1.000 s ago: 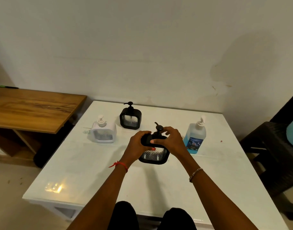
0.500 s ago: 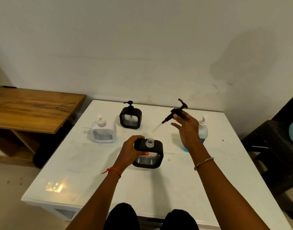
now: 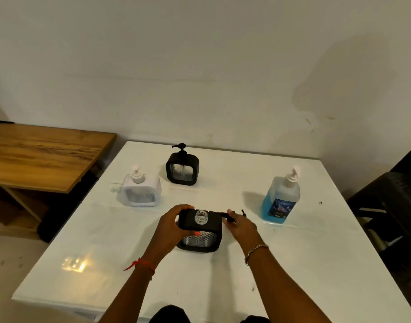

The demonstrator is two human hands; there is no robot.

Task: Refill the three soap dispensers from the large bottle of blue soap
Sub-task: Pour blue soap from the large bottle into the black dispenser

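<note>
At the far left a wooden desk (image 3: 43, 155) stands beside the white bench (image 3: 293, 264). On the bench's left part, towards the back, a white dispenser (image 3: 140, 190) stands upright with its pump on. Just right of it and further back stands a far black dispenser (image 3: 182, 169), also upright and capped. Nearer the person, around the middle of the bench, the left hand (image 3: 174, 226), with a red thread (image 3: 139, 265) at the wrist, grips the top left corner of the near black dispenser (image 3: 209, 223), fingers over the back and thumb on the front. This dispenser stands upright on the bench with its pump off, so its clear threaded neck (image 3: 201, 216) is open. Just to its right, the right hand (image 3: 240, 227), with a bracelet (image 3: 255, 251) at the wrist, holds the black pump (image 3: 230, 216) in its fingers, low over the bench and close to the dispenser's top right corner. Whether the pump touches the bench cannot be told. Further right and apart from both hands, the large bottle of blue soap (image 3: 280, 199) stands upright, its white pump on and blue liquid filling the lower part. A dark chair (image 3: 391, 206) sits past the bench's right edge.
</note>
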